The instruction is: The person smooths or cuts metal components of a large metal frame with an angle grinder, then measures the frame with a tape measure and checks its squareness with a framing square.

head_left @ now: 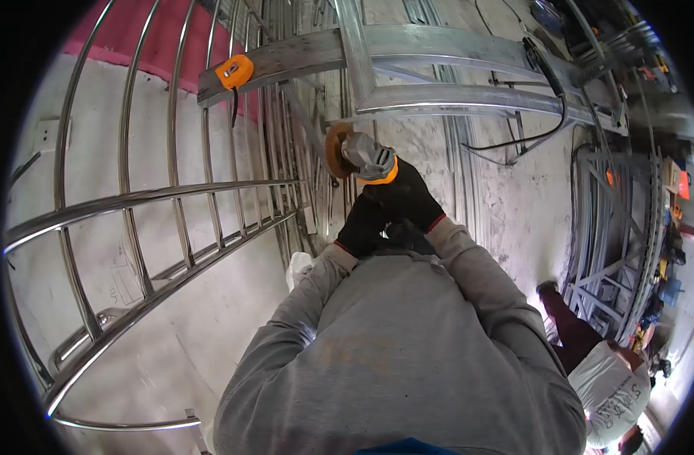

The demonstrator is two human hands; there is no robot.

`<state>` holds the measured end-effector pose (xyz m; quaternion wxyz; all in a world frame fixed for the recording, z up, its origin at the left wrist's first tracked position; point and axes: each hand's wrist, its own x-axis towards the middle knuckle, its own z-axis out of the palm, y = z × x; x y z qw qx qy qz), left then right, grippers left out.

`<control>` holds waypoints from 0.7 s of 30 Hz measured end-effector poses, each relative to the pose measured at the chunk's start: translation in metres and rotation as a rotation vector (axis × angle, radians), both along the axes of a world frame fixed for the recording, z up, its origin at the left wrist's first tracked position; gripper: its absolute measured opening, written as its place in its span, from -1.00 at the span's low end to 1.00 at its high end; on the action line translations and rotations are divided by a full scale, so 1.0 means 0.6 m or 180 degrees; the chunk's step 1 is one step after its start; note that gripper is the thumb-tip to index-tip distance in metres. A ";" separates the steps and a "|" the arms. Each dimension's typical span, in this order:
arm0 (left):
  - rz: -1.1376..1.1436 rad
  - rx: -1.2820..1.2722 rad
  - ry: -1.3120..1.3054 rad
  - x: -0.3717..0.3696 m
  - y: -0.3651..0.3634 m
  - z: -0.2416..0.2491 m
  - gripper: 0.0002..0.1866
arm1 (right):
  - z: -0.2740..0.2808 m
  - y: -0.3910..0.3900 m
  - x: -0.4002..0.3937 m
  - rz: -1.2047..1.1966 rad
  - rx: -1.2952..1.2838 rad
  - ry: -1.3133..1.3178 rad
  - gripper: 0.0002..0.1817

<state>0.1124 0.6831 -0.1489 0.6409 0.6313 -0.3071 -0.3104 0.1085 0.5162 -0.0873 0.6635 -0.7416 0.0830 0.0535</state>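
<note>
An angle grinder (373, 161) with a grey head, an orange band and a brown disc (337, 150) is held out in front of my body. My right hand (409, 199), in a black glove with a red cuff edge, is wrapped round its body just behind the orange band. My left hand (360, 226), gloved the same way, is closed against the right hand at the rear of the grinder; its fingers are partly hidden. Just beyond the disc lies a welded metal frame of square tubes (438, 97).
An orange tape measure (235, 71) rests on the frame's left end. Shiny railings (127, 199) stand at left. A black cable with a holder (546, 68) hangs over the frame at right. Another person (601, 379) is at lower right, beside a metal rack (609, 280).
</note>
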 end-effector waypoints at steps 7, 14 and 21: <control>-0.0088 -0.0391 0.0716 0.014 -0.001 0.025 -0.43 | 0.014 0.011 0.003 -0.0323 0.0559 0.0009 -0.52; -0.0143 0.0430 -0.0902 0.022 0.016 -0.007 -0.36 | -0.020 0.038 0.014 -0.0439 0.0543 -0.0229 -0.60; -0.0946 0.0912 -0.1610 0.041 0.014 -0.070 -0.43 | -0.060 0.030 -0.034 -0.1427 -0.0290 -0.0621 -0.41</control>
